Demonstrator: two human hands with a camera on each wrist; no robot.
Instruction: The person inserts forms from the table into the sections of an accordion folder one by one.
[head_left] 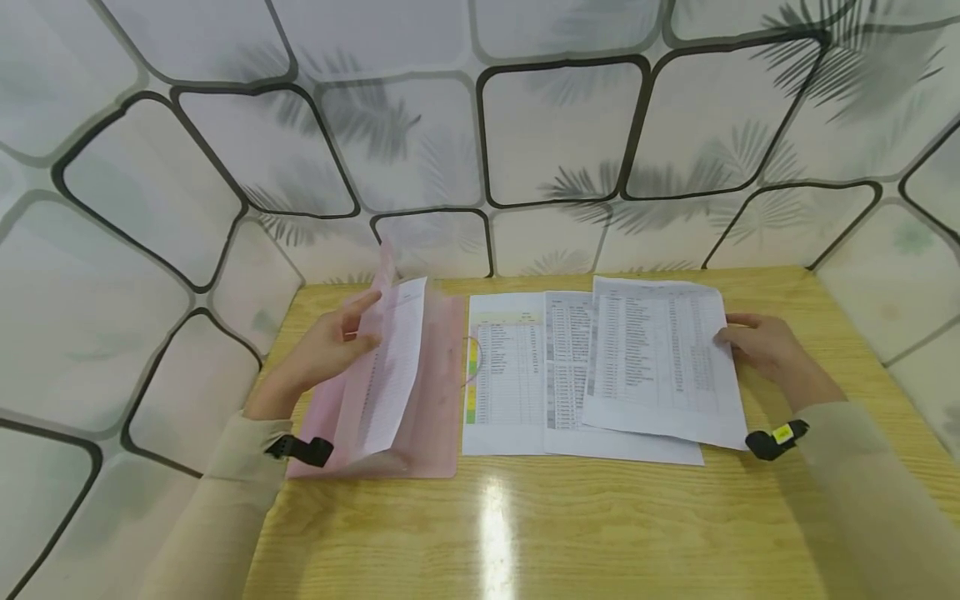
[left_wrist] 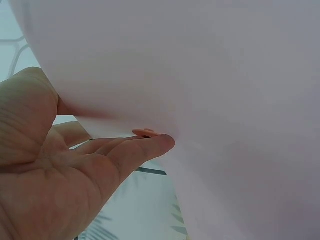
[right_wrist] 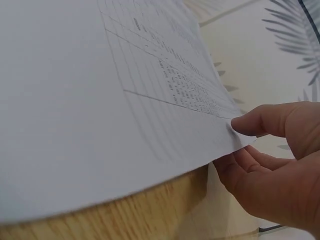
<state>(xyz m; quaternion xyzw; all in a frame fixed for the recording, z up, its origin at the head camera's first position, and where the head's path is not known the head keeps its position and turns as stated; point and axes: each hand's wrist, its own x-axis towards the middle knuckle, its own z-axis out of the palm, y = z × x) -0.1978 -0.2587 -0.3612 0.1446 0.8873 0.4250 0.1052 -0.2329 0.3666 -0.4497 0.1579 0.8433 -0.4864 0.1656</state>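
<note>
At the left of the head view, my left hand (head_left: 324,346) holds the raised cover of a translucent pink folder (head_left: 444,392) by its edge. Inside the folder a white printed sheet (head_left: 393,358) stands tilted up. The left wrist view has the pale folder cover (left_wrist: 225,90) between thumb and fingers, the thumb tip hidden behind it. Over on the right, my right hand (head_left: 768,348) pinches the right edge of a printed table sheet (head_left: 660,350), thumb on top and fingers beneath. That edge is lifted off the table in the right wrist view.
Between the hands, a sheet with a yellow and green strip (head_left: 510,375) lies flat. Another printed sheet (head_left: 566,400) is beside it, partly under the held one. The wooden table (head_left: 585,525) meets patterned fabric walls (head_left: 555,133) at the back and sides.
</note>
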